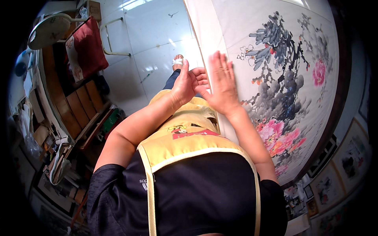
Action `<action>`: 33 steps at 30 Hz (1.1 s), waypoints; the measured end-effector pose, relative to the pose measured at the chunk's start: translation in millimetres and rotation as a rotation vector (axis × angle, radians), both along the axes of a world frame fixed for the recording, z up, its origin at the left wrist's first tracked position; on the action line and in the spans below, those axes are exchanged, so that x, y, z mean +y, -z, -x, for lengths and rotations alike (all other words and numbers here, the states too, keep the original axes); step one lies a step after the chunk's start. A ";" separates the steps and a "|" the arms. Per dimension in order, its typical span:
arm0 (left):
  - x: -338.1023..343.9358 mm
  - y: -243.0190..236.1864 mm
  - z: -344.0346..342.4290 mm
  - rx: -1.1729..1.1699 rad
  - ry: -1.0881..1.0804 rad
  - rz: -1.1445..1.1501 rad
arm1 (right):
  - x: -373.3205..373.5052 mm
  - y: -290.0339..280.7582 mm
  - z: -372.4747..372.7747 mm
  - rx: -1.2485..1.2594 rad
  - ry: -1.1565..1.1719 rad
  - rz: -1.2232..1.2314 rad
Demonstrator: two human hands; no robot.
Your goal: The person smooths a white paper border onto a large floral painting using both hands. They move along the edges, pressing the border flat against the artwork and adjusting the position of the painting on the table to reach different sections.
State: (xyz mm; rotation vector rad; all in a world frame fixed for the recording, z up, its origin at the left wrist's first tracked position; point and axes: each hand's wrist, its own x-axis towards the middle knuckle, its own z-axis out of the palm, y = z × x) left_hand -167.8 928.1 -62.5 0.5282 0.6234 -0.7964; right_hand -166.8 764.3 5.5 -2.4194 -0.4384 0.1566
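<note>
My right hand (223, 84) is stretched out with straight fingers over the near border of a large ink painting (281, 86). Its fingertips are slightly blurred, and I cannot tell whether it touches the sheet. Just left of it, my left hand (188, 83) is held in front of the yellow apron (189, 137), its palm bare, thumb up and fingers loosely bent towards the right hand. Neither hand holds anything. Dark leaves, grey rocks and pink flowers cover the painting, which lies on a table with a pale border strip (202, 35) along its near edge.
To the left stands a chair with a red cloth (88, 49) over it, beside a round pale stool seat (50, 31). Wooden cabinets (76, 103) and cluttered shelves line that side. Pale tiles (151, 23) cover the floor. Framed pictures (330, 187) stand at the lower right.
</note>
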 end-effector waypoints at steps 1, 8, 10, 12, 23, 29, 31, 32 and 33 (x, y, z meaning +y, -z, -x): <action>1.7 2.4 -0.4 -0.012 0.002 -0.010 | 2.7 -6.3 2.3 -0.045 -0.149 0.025; 14.4 -3.0 -24.9 -0.132 -0.047 -0.044 | -24.1 -25.9 -4.1 0.297 0.094 -0.648; 12.2 -6.6 -32.7 -0.157 -0.030 -0.090 | -35.3 -24.5 -8.7 0.137 0.212 -0.497; 10.9 -10.5 -39.5 -0.208 -0.008 -0.100 | -39.4 -24.8 -14.3 -0.073 0.234 -0.368; 3.3 -16.6 -53.4 -0.217 0.041 -0.209 | -40.1 12.0 -3.2 -0.176 0.010 0.190; -0.1 -15.2 -56.4 -0.231 0.095 -0.309 | -37.2 23.9 -0.6 -0.197 -0.013 0.307; -1.9 -19.4 -59.3 -0.243 0.127 -0.357 | -38.1 25.9 -0.3 -0.204 -0.012 0.297; -2.0 -20.9 -60.7 -0.253 0.145 -0.383 | -38.3 26.9 -0.2 -0.207 -0.012 0.281; -2.2 -22.0 -61.9 -0.264 0.163 -0.408 | -38.6 27.9 -0.2 -0.210 -0.011 0.266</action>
